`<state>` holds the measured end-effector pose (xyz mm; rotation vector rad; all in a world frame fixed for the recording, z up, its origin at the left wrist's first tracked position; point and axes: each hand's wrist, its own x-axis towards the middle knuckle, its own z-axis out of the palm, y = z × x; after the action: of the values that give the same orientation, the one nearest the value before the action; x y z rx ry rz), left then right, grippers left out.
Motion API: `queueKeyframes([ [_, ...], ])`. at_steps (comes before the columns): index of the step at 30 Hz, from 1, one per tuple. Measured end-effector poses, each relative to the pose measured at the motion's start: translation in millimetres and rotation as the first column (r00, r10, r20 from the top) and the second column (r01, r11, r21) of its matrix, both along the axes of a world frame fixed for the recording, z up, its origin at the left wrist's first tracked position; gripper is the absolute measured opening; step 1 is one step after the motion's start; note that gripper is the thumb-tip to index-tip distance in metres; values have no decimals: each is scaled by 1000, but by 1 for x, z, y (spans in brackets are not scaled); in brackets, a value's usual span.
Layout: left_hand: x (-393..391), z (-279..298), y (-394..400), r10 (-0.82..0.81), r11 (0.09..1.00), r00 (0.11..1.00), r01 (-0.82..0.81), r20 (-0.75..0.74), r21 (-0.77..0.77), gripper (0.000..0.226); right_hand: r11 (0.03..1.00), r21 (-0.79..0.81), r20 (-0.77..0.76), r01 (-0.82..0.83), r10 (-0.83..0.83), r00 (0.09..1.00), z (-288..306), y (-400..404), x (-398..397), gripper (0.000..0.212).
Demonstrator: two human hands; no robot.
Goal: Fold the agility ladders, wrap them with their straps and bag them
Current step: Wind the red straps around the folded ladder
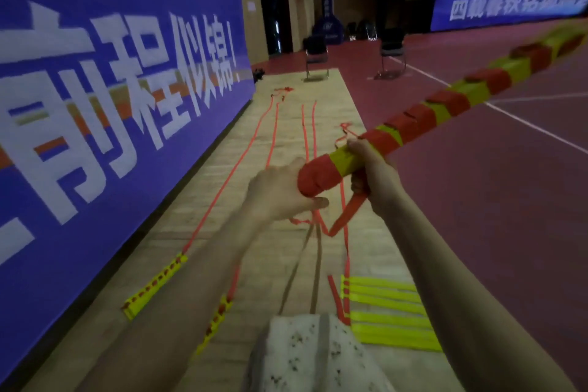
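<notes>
Loose yellow plastic ladder rungs [389,312] lay on the wooden floor [286,124]. Right hand [370,169] fingers gripped the long orange-wrapped yellow ladder bundle [413,119]. Left hand [281,189] fingers cupped its end, loosely curled.
</notes>
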<state>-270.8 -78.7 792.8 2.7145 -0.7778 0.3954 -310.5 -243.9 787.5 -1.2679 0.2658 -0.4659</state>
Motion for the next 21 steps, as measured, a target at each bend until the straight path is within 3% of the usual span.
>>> queueKeyframes([
  [1,3,5,3,-130,989,932,96,-337,-115,54,999,-45,52,-30,32,998,-5,-2,-4,28],
  [2,4,8,9,-245,963,816,143,-524,-228,41,992,-95,93,-78,87,992,-7,-1,-6,27],
  [3,1,2,7,-316,937,743,145,-590,-318,27,981,-157,81,-114,128,988,-10,-4,-12,28],
  [4,-1,-6,6,-306,929,773,115,-556,-351,18,966,-220,43,-138,151,988,-9,-8,-16,28],
  [6,-9,-22,3,-82,973,967,27,-240,-227,19,937,-308,-63,-166,154,986,-3,-13,-23,31],
  [7,-15,-27,1,63,988,998,-61,5,-141,28,930,-328,-117,-164,133,984,-1,-14,-25,34],
  [9,-18,-36,-2,214,976,883,-205,418,-67,43,953,-279,-161,-120,77,984,-7,-10,-25,39],
  [11,-23,-35,-5,191,976,746,-211,637,-45,52,995,-83,-118,-54,44,992,-23,-3,-22,36],
  [12,-26,-34,-7,157,981,771,-196,617,-4,54,999,24,-77,-37,39,996,-31,-1,-21,33],
  [13,-29,-30,-8,121,986,852,-161,509,34,57,994,99,-33,-35,39,999,-39,-2,-20,31],
  [15,-23,-18,-3,24,990,995,-38,101,138,63,989,109,48,-96,91,995,-54,-8,-18,30],
  [16,-17,-10,2,-22,987,987,47,-161,154,64,986,83,83,-145,139,987,-60,-10,-20,30],
  [17,-10,-4,6,-83,983,923,137,-377,119,63,980,52,112,-193,187,976,-64,-12,-21,31],
  [18,-4,-3,9,-152,977,853,205,-499,54,58,974,14,126,-226,222,967,-65,-12,-23,33],
  [19,0,-5,10,-200,974,829,225,-522,-17,52,971,-27,117,-237,239,964,-64,-13,-24,33],
  [21,-1,-20,9,-172,984,915,142,-364,-107,50,973,-112,39,-202,207,978,-55,-16,-24,32],
])
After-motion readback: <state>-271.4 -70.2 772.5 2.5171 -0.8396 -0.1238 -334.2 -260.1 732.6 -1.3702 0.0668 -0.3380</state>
